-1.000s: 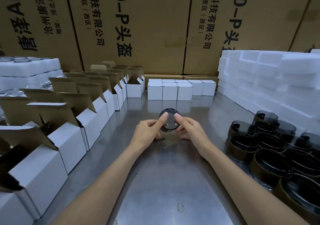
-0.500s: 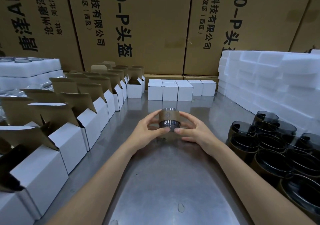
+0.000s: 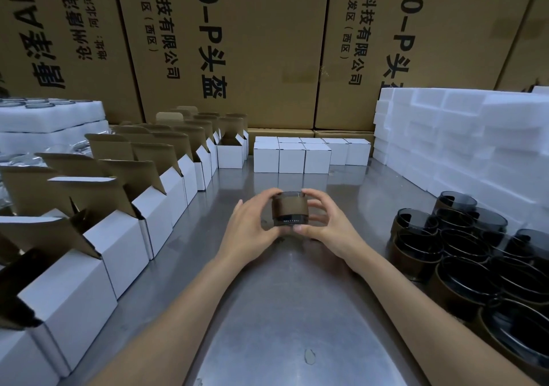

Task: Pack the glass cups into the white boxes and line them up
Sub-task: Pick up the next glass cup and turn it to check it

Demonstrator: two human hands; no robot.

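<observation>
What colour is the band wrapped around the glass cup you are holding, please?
Brown, like cardboard, around the dark smoky glass cup; it shows only in the head view.

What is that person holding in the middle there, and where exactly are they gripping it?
A dark glass cup, held between both hands above the metal table. The left hand and right hand curl round its opposite sides, fingers over the top.

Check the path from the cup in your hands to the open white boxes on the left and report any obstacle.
Nothing visible blocks it. Both the left hand and right hand hold the glass cup above bare metal table; the open white boxes stand left, flaps raised.
</observation>
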